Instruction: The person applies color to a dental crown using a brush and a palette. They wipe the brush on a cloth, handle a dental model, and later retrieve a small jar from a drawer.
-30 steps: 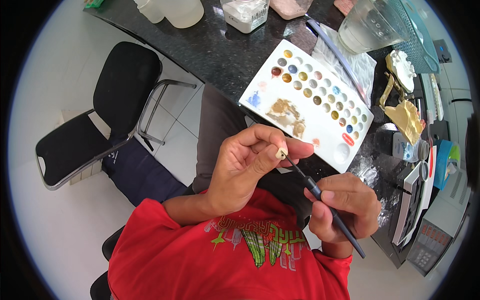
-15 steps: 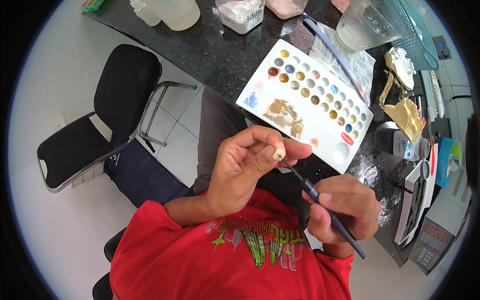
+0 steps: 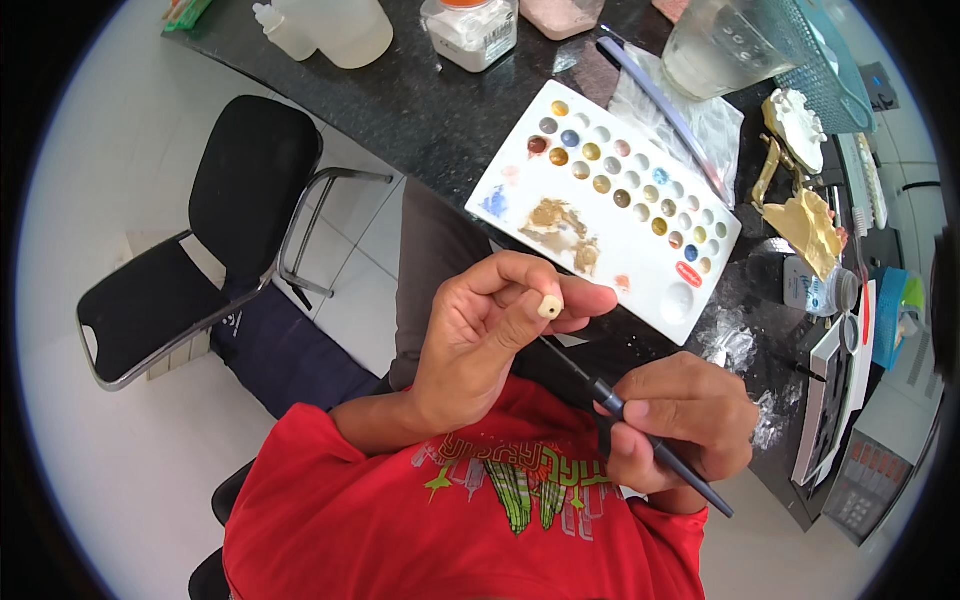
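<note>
Between the thumb and fingers of my left hand (image 3: 495, 325) is a small cream-coloured dental crown (image 3: 549, 307), a dark hole showing on its upturned face. My right hand (image 3: 690, 415) grips a slim brush (image 3: 592, 383) with a dark handle and a bluish metallic collar, pointing up and left. Its thin front end lies just below the crown, apart from it, and the very tip is hard to make out. Beyond both hands rests a white palette (image 3: 640, 262) with wells of coloured paste and smears of brown, blue and pink.
On the dark countertop (image 3: 400, 110) stand a powder jar (image 3: 470, 35), a clear cup (image 3: 720, 50) and a teal basket (image 3: 835, 70). A purple-handled tool (image 3: 665, 115) lies on tissue. Plaster dental models (image 3: 805, 230) and a small bottle (image 3: 815, 288) sit at right; a black chair (image 3: 250, 185) stands left.
The brush's front end has moved from the crown down and left, away from it. The crown has turned slightly, so its hole shows more plainly. Both hands keep their hold.
</note>
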A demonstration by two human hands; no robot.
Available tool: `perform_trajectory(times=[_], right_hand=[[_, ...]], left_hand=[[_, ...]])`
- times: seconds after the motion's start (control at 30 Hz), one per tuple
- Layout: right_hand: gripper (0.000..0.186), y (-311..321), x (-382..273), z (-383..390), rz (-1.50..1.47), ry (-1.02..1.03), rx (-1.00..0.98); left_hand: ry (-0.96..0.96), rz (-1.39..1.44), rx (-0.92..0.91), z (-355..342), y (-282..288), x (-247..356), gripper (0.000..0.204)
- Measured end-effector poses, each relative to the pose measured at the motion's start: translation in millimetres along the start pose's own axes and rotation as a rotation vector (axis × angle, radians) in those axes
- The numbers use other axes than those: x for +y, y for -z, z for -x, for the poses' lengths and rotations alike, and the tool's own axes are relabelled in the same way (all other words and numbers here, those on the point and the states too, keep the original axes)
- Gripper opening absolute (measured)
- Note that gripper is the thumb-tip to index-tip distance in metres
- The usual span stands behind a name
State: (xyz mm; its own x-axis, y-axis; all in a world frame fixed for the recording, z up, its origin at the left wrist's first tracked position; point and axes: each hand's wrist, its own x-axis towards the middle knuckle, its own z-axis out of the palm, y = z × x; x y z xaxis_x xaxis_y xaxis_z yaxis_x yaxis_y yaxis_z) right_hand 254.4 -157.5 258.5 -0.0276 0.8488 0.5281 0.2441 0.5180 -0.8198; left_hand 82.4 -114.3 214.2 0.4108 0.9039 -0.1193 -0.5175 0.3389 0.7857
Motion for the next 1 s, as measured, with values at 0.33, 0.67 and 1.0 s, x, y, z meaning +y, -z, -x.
perform_trajectory(times=[0.33,0.67,1.0], right_hand=[[0.036,41.7,-30.0,34.1,0.147,0.033,0.063],[0.019,215.5,-101.6,79.9,1.050,0.079,0.911],[0.022,267.5,-147.6,154.5,1.145,-0.199,1.058]], left_hand=[[-0.259,-0.228,0.052,5.9,0.5,-2.5,0.024],[-0.425,-0.437,-0.194,18.1,-34.8,-0.3,0.021],[-0.456,-0.536,-0.197,29.2,-45.7,-15.3,0.025]])
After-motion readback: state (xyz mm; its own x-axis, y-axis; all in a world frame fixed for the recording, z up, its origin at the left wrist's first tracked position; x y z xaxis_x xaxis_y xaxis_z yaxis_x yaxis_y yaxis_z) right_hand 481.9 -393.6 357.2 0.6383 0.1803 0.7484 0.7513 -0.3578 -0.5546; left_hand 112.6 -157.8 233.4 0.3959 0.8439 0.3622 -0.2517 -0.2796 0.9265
